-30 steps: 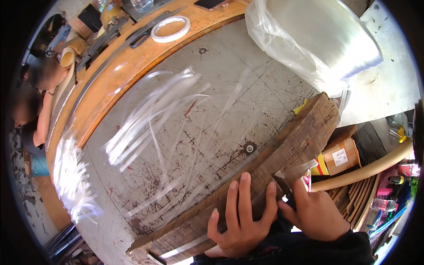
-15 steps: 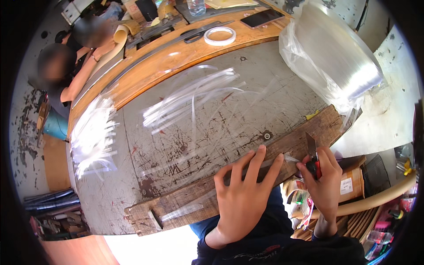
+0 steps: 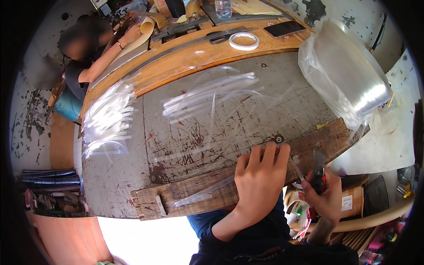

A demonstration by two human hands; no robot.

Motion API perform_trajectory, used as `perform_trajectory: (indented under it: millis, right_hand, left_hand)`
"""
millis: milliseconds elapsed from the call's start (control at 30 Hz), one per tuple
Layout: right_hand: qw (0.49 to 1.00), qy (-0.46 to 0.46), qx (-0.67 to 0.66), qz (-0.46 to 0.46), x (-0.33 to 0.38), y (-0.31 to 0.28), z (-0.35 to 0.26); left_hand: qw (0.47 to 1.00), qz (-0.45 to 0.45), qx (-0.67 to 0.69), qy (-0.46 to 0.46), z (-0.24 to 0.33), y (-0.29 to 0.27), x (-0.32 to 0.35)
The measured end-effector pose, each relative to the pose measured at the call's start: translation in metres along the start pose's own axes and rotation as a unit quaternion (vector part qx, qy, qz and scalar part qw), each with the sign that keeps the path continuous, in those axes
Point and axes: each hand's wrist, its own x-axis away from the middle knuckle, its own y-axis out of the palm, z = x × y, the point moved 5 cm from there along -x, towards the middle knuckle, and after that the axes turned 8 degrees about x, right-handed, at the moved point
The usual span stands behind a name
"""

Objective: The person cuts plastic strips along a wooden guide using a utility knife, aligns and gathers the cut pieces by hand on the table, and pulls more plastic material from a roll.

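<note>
A rough wooden plank (image 3: 316, 143) lies along the near edge of the grey worktable. My left hand (image 3: 263, 179) rests on it with bent fingers drawn close together, pressing a clear plastic strip (image 3: 205, 194); its thumb is hidden. To the right, my right hand (image 3: 327, 192) grips a utility knife (image 3: 318, 174) with a black and red handle, blade pointing up and away. A narrow clear piece (image 3: 297, 168) sticks out between the two hands, near the right thumb. A small metal piece (image 3: 160, 205) stands across the plank's left end.
Clear strips lie in a middle bundle (image 3: 212, 95) and a left pile (image 3: 108, 117). A large plastic roll (image 3: 353, 70) stands at right. Tape (image 3: 244, 41), scissors (image 3: 218, 38) and a phone (image 3: 284, 29) lie at the back. Another person's arm (image 3: 104, 64) holds rolled material at far left.
My left hand's fingers have gone from spread to drawn together and bent. The knife has come down closer to the plank's near edge. The whole view has shifted slightly.
</note>
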Motion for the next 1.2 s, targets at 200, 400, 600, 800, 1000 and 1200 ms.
perform_trajectory:
  millis: [200, 400, 600, 800, 1000, 1200]
  right_hand:
    - [0.992, 0.068, -0.110, 0.010, 0.011, 0.013, 0.018]
    - [0.979, 0.115, -0.156, -0.057, 0.046, 0.004, 0.054]
    - [0.985, 0.072, -0.153, -0.039, 0.037, 0.005, 0.044]
    - [0.988, 0.011, -0.080, -0.135, 0.022, 0.026, 0.020]
    - [0.990, 0.038, -0.056, -0.123, 0.019, 0.028, 0.009]
    - [0.982, -0.054, -0.030, -0.180, 0.005, 0.023, -0.027]
  left_hand:
    - [0.999, 0.023, -0.024, 0.006, -0.002, 0.002, 0.003]
    - [0.997, 0.003, -0.069, -0.035, -0.008, 0.010, -0.004]
    - [0.999, 0.031, 0.009, 0.037, 0.008, 0.009, -0.015]
    - [0.999, 0.009, 0.014, 0.033, 0.007, 0.015, -0.005]
    - [0.999, 0.014, -0.030, 0.002, -0.012, -0.027, 0.026]
    - [0.993, 0.075, -0.076, -0.045, -0.047, -0.079, 0.083]
